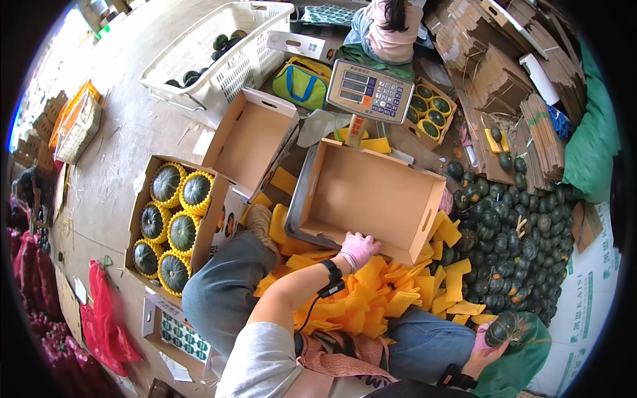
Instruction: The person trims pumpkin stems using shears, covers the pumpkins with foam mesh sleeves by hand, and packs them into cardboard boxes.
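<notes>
My left hand [359,251], in a pink glove, rests at the near edge of an open cardboard box [365,196]. Its fingers are bent over the box wall. That box sits bare inside on the scale's platform, below the scale display [369,91]. Over at the lower right, my right hand [488,345] is wrapped round a dark green squash [502,328], above green cloth by my knee. Yellow foam sleeves [368,292] lie heaped between my legs and the box.
At left stands a box of squashes in yellow foam [174,232], beside an upright-tilted empty box [251,141]. Many loose squashes [511,245] are piled at right. A white crate [219,60] stands at the upper left; a person [393,30] sits at the top.
</notes>
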`<control>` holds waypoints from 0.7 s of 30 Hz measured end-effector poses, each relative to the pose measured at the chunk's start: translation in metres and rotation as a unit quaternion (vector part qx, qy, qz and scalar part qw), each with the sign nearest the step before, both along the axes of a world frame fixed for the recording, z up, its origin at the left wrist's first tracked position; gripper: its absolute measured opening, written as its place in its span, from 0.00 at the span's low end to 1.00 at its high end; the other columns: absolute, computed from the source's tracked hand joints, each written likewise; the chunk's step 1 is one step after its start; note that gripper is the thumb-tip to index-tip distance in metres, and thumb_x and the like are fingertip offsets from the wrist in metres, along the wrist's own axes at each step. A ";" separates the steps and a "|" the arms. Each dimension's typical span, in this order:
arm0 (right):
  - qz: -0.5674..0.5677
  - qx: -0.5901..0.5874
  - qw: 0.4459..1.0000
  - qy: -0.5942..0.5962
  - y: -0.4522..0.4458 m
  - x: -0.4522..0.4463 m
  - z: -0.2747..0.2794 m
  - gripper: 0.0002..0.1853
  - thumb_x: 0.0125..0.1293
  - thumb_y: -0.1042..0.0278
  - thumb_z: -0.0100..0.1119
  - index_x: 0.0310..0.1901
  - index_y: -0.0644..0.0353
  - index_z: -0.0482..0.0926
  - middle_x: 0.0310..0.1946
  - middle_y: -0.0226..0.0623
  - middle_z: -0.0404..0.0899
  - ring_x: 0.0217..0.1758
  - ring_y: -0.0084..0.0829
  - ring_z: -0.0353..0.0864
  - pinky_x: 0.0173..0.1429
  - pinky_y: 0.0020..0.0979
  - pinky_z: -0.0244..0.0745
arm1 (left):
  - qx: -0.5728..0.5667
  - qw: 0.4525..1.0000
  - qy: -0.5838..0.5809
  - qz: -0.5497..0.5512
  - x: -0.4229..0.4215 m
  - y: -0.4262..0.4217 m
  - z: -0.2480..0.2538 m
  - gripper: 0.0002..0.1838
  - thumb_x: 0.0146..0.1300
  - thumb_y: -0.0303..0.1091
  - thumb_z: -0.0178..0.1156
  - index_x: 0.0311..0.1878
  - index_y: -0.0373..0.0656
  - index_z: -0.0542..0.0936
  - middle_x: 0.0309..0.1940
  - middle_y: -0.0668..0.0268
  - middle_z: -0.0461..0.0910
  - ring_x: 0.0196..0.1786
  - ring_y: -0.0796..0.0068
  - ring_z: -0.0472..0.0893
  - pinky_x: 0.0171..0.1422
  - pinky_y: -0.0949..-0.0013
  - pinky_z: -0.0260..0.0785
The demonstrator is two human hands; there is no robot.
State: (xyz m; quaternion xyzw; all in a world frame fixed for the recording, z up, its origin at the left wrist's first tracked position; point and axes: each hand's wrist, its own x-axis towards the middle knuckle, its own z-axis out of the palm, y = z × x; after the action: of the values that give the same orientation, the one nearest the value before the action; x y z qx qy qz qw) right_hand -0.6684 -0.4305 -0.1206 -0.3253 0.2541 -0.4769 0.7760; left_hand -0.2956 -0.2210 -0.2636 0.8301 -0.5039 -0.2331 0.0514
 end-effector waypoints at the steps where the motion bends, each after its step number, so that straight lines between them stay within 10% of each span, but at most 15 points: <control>1: -0.001 0.008 1.000 -0.003 0.002 0.005 0.002 0.20 0.67 0.58 0.51 0.56 0.59 0.70 0.47 0.40 0.75 0.45 0.35 0.72 0.45 0.38 0.66 | 0.030 0.999 0.010 0.005 0.002 0.001 0.001 0.17 0.60 0.33 0.55 0.53 0.56 0.75 0.48 0.64 0.76 0.52 0.60 0.77 0.53 0.53 0.69; 8: -0.061 0.086 0.987 0.119 0.013 0.031 0.023 0.18 0.64 0.59 0.56 0.53 0.58 0.71 0.47 0.38 0.75 0.48 0.33 0.72 0.46 0.39 0.70 | 0.180 0.983 0.011 0.033 0.014 0.009 0.005 0.21 0.61 0.33 0.55 0.59 0.54 0.72 0.57 0.63 0.73 0.61 0.55 0.71 0.61 0.43 0.62; 10: -0.092 -0.060 0.965 0.238 0.020 0.039 0.003 0.21 0.61 0.66 0.60 0.55 0.58 0.68 0.50 0.35 0.73 0.51 0.31 0.72 0.50 0.36 0.71 | 0.066 0.998 0.015 0.019 -0.003 0.008 0.022 0.35 0.58 0.48 0.60 0.67 0.49 0.62 0.62 0.55 0.66 0.67 0.50 0.61 0.63 0.37 0.56; 12: -0.120 -0.088 0.918 0.369 0.051 0.079 0.005 0.25 0.58 0.72 0.64 0.57 0.58 0.66 0.53 0.35 0.70 0.53 0.29 0.71 0.54 0.32 0.71 | -0.066 0.973 0.219 -0.030 -0.012 -0.003 0.073 0.48 0.51 0.62 0.62 0.68 0.42 0.58 0.60 0.48 0.67 0.61 0.48 0.69 0.62 0.54 0.65; 14: -0.093 -0.186 0.868 0.450 0.088 0.131 0.005 0.28 0.55 0.70 0.67 0.56 0.60 0.66 0.53 0.38 0.68 0.53 0.30 0.71 0.53 0.32 0.71 | -0.298 0.827 0.477 0.008 -0.044 -0.008 0.093 0.49 0.55 0.65 0.58 0.70 0.41 0.54 0.57 0.49 0.70 0.59 0.50 0.72 0.58 0.58 0.67; 15: -0.091 -0.272 0.827 0.483 0.103 0.151 -0.001 0.29 0.53 0.69 0.69 0.55 0.61 0.67 0.52 0.39 0.68 0.52 0.31 0.71 0.53 0.32 0.70 | -0.242 0.741 0.624 0.045 -0.051 -0.006 0.118 0.50 0.55 0.67 0.57 0.72 0.46 0.49 0.66 0.51 0.62 0.65 0.56 0.66 0.59 0.63 0.69; 16: -0.094 -0.429 0.746 0.501 0.110 0.166 -0.018 0.29 0.51 0.68 0.70 0.54 0.62 0.67 0.51 0.40 0.69 0.51 0.32 0.72 0.52 0.32 0.70 | -0.280 0.702 0.646 0.105 -0.059 -0.008 0.121 0.49 0.56 0.65 0.58 0.71 0.47 0.51 0.63 0.53 0.63 0.62 0.59 0.67 0.58 0.64 0.70; 21: 0.149 -0.592 0.738 0.287 0.141 0.210 0.009 0.25 0.43 0.69 0.70 0.44 0.64 0.72 0.38 0.36 0.72 0.33 0.26 0.72 0.39 0.28 0.69 | -0.493 0.410 0.686 0.343 -0.060 0.003 0.078 0.26 0.62 0.55 0.52 0.51 0.40 0.72 0.46 0.56 0.76 0.44 0.62 0.78 0.51 0.62 0.73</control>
State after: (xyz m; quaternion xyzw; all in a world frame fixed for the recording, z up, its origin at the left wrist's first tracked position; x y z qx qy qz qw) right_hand -0.4579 -0.2896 -0.1112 -0.8742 0.0796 -0.2933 0.3786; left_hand -0.3559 -0.2185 -0.1856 0.3276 -0.0012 -0.3989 0.8565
